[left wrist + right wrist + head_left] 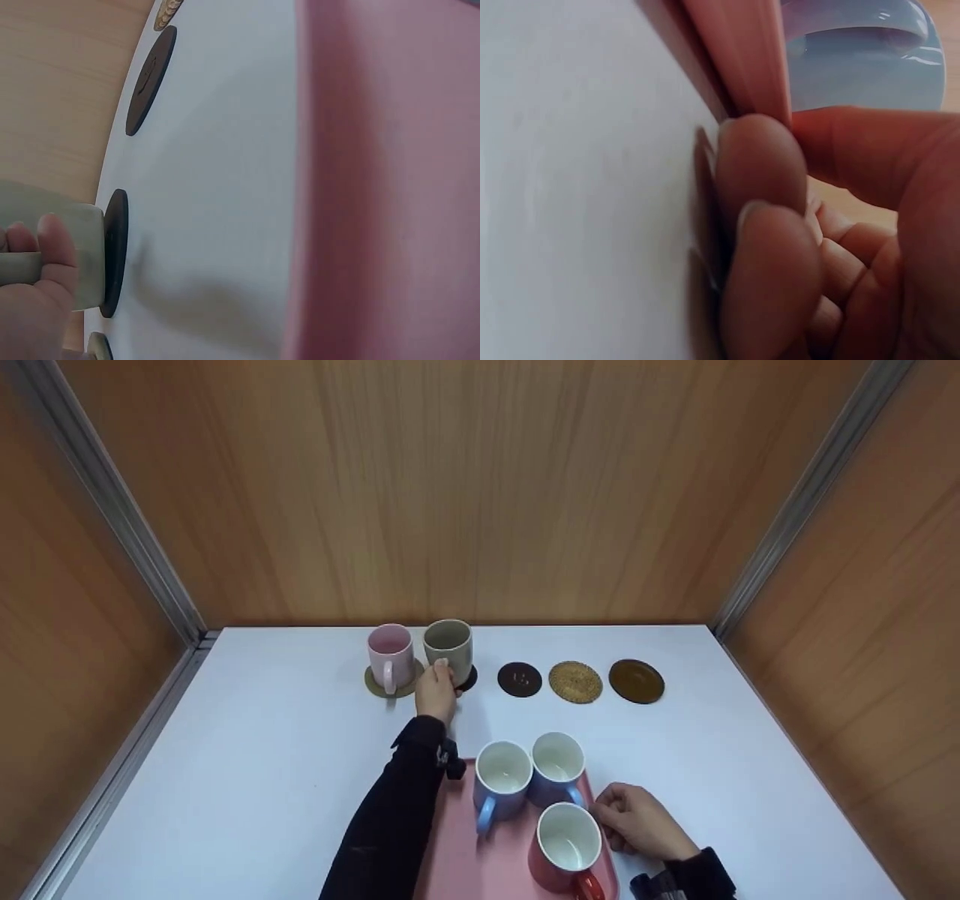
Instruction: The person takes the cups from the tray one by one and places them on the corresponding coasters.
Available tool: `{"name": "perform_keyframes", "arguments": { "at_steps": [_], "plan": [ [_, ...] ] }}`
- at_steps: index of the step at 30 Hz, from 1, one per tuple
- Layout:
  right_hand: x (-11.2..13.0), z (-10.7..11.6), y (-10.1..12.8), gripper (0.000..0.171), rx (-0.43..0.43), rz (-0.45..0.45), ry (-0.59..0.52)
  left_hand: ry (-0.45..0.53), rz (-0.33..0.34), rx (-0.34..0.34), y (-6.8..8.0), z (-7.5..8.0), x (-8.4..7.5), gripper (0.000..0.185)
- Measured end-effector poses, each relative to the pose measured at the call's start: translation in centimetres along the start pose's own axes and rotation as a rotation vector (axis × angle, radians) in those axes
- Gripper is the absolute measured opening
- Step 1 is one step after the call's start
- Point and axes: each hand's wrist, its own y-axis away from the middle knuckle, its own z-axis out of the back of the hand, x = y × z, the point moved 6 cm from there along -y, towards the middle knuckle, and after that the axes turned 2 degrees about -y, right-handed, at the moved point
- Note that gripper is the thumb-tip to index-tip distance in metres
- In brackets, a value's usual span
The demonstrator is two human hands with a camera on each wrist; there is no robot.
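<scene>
A grey-green cylindrical mug [448, 641] is held by its handle [21, 268] in the left hand [436, 694], just beyond it, over a dark round coaster [469, 680]; plain inside and out, mouth upward. The rim [742, 52] of a pink rectangular tray [457, 851] is pinched by the right hand [641, 819], to that hand's left.

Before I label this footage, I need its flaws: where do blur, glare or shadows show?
Left wrist: the pink tray is blurred, a soft shadow lies on the white table; right wrist: bright highlights on the blue mug; head: soft light, faint shadow by the pink mug.
</scene>
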Motion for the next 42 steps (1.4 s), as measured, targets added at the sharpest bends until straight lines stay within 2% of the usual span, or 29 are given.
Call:
{"name": "perform_keyframes", "arguments": {
  "at_steps": [3,8,10,14,16,18,21,27,30,32,37,42],
  "plan": [
    [0.1,-0.1,-0.1,0.033,0.012,-0.001,-0.002,-0.038,-0.015,0.002,0.2,0.3,0.2,0.040],
    [0.3,-0.2,-0.2,0.033,0.016,0.000,0.002,-0.088,-0.040,0.040,0.4,0.4,0.2,0.043],
    [0.3,-0.2,-0.2,0.033,0.012,0.000,0.006,-0.128,-0.074,0.038,0.4,0.6,0.0,0.043],
    [0.2,-0.3,-0.3,0.033,0.003,-0.008,0.016,-0.270,-0.191,0.003,0.6,1.3,-0.7,0.042],
    [0.1,-0.3,-0.3,0.034,0.001,-0.016,0.020,-0.327,-0.225,-0.005,0.9,1.8,-0.8,0.042],
    [0.1,-0.3,-0.3,0.035,0.000,-0.020,0.027,-0.351,-0.228,0.008,1.3,2.4,-0.9,0.042],
    [0.2,-0.3,-0.2,0.035,0.000,-0.014,0.033,-0.373,-0.207,0.068,2.5,3.7,-1.0,0.040],
    [0.3,-0.3,0.1,0.033,0.005,0.034,0.019,-0.421,-0.242,0.184,6.7,6.9,-1.4,0.036],
    [0.3,-0.2,0.1,0.034,0.009,0.033,0.021,-0.374,-0.244,0.233,9.6,8.4,-1.6,0.028],
    [0.3,-0.1,0.1,0.034,0.012,0.028,0.020,-0.327,-0.218,0.282,11.7,9.1,-1.6,0.026],
    [0.4,0.0,0.2,0.034,0.005,0.035,0.025,-0.230,-0.171,0.396,16.6,9.1,-1.6,0.031],
    [0.2,-0.2,0.2,0.035,0.002,0.040,0.022,-0.180,-0.212,0.473,20.0,7.8,-1.7,0.033]
  ]
}}
